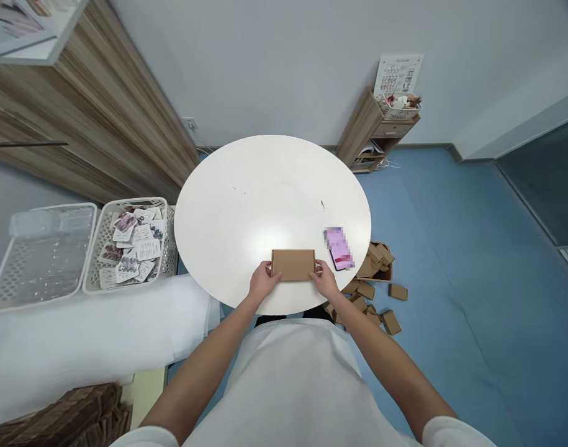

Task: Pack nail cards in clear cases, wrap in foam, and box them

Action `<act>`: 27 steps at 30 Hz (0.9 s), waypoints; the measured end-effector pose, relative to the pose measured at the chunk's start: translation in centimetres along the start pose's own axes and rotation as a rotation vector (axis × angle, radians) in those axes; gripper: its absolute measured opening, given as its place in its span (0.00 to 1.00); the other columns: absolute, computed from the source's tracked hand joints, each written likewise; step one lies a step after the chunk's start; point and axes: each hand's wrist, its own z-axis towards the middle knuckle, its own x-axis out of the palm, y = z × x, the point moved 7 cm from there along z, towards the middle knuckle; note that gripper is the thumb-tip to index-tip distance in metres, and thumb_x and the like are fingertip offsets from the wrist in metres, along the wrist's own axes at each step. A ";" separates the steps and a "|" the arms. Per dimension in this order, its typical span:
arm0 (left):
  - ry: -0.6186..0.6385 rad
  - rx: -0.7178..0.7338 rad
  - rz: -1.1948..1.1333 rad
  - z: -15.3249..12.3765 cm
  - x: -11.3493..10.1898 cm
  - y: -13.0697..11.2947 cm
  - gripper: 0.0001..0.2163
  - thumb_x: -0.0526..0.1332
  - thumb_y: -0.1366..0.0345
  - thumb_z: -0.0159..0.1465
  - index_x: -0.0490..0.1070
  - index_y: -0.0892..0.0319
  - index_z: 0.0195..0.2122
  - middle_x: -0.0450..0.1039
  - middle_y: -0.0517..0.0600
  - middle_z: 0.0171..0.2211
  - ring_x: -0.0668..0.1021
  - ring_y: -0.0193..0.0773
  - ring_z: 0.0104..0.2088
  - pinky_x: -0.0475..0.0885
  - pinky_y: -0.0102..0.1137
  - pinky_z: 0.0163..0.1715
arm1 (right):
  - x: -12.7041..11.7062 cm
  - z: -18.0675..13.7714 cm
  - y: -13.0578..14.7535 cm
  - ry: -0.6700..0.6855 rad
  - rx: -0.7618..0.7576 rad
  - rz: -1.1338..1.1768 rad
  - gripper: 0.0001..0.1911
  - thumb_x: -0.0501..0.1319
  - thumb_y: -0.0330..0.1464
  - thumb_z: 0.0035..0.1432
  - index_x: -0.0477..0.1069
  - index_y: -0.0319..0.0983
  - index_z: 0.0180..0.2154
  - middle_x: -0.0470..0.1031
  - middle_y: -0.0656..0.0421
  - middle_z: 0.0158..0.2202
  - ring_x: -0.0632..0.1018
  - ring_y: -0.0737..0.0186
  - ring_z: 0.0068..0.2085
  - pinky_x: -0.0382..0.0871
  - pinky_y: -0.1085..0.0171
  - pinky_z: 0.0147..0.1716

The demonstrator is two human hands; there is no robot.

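A closed brown cardboard box (293, 265) is at the near side of the round white table (246, 205). My left hand (264, 279) grips its left end, thumb on the near left corner and fingers bent round the side. At the opposite end my right hand (325, 278) holds it the same way, thumb at the near right corner. Whether the box rests on the tabletop or is slightly raised, I cannot tell. To the right of my right hand lies a phone (339, 248) with a lit pink screen.
Left of the table, a white basket (89, 273) holds clear plastic cases, and another basket (171, 239) holds printed cards. White sheeting (125, 329) lies before them, with folded brown cardboard (74, 416) below. Small boxes (390, 321) litter the floor at right. A wooden cabinet (358, 127) stands behind.
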 end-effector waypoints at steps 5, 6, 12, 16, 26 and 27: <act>-0.038 -0.030 0.000 -0.2 -0.3 -0.5 0.20 0.59 0.58 0.52 0.61 0.58 0.45 0.70 0.49 0.34 0.74 0.37 0.33 0.67 0.29 0.31 | 0.3 0.5 0.4 0.015 -0.045 -0.024 0.26 0.55 0.28 0.46 0.57 0.40 0.49 0.66 0.57 0.38 0.71 0.65 0.33 0.66 0.63 0.35; -0.052 -0.030 -0.002 -0.4 -0.3 -0.7 0.20 0.59 0.59 0.52 0.61 0.58 0.45 0.70 0.50 0.34 0.74 0.37 0.33 0.67 0.29 0.31 | 0.3 0.5 0.5 0.022 -0.051 -0.013 0.25 0.56 0.28 0.46 0.57 0.40 0.49 0.66 0.57 0.38 0.71 0.65 0.33 0.66 0.63 0.35; -0.227 0.041 -0.034 -3.3 -0.8 -4.8 0.22 0.58 0.58 0.52 0.60 0.57 0.47 0.67 0.51 0.39 0.73 0.38 0.35 0.70 0.30 0.30 | -2.8 -0.9 1.6 0.033 -0.126 0.162 0.24 0.57 0.31 0.46 0.57 0.42 0.48 0.65 0.59 0.38 0.70 0.66 0.33 0.66 0.64 0.33; -0.270 0.136 -0.033 -5.1 0.8 -11.6 0.23 0.57 0.57 0.53 0.59 0.56 0.50 0.65 0.52 0.40 0.72 0.39 0.38 0.72 0.32 0.31 | -9.5 -1.8 1.3 -0.030 -0.180 0.279 0.21 0.55 0.36 0.50 0.58 0.43 0.47 0.66 0.58 0.38 0.69 0.65 0.32 0.66 0.65 0.30; 0.283 0.470 0.106 -2.8 21.4 -30.2 0.26 0.56 0.57 0.56 0.54 0.55 0.56 0.65 0.54 0.45 0.72 0.39 0.39 0.70 0.33 0.36 | -31.2 -3.4 -12.6 -0.507 0.110 0.118 0.26 0.47 0.46 0.55 0.56 0.41 0.53 0.65 0.51 0.45 0.69 0.55 0.42 0.64 0.59 0.39; 0.354 0.493 0.116 -2.4 24.0 -31.2 0.27 0.57 0.57 0.56 0.54 0.56 0.56 0.65 0.55 0.45 0.72 0.40 0.39 0.69 0.34 0.36 | -32.5 -3.7 -14.3 -0.537 0.157 0.096 0.28 0.47 0.46 0.55 0.54 0.42 0.54 0.63 0.51 0.47 0.68 0.54 0.45 0.62 0.57 0.42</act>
